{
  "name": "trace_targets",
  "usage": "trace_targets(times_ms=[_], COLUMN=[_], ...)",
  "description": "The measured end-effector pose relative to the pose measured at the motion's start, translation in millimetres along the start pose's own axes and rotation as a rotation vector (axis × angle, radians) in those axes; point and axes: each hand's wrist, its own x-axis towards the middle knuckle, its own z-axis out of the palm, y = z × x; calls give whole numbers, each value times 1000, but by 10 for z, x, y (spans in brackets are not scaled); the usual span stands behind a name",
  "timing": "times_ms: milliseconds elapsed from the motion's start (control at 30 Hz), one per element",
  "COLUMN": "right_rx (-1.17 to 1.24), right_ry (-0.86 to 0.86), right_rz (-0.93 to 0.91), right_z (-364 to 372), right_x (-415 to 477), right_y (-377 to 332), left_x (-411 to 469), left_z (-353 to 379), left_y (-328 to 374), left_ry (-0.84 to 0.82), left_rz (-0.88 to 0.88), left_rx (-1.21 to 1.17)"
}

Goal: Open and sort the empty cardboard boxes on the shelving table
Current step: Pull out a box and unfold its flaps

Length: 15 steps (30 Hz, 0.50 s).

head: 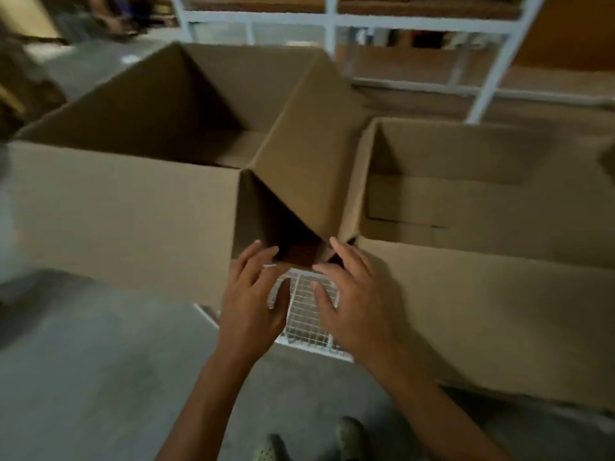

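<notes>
light: dim, warm and even | shadows: deep shade is held inside the left box (199, 104) and in the narrow gap beside it | blur: everything is smeared, the white rack (332, 19) most | edges: straight lines are bowed by the lens

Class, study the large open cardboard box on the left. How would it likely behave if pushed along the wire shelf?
The left box looks empty, so probably light for its size and easy to slide. Its thin walls would likely flex under a push. The raised flap may flop about.
</notes>
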Motion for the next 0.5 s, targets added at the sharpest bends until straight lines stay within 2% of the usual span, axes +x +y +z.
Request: trace_targets(times_ms=[233, 400, 500], right_rx=[-153, -203, -294], right_ry=[318, 260, 216], right_rz=[335, 503, 515], right_z=[-391, -669, -801], right_x=[-289, -260, -134], right_y=[307, 515, 739], left_x=[581, 990, 1195], left_z=[439, 769, 1025], left_y=[250, 618, 776], left_ry=[-110, -160, -294], left_rz=[346, 474, 404], left_rx=[-263, -335, -285])
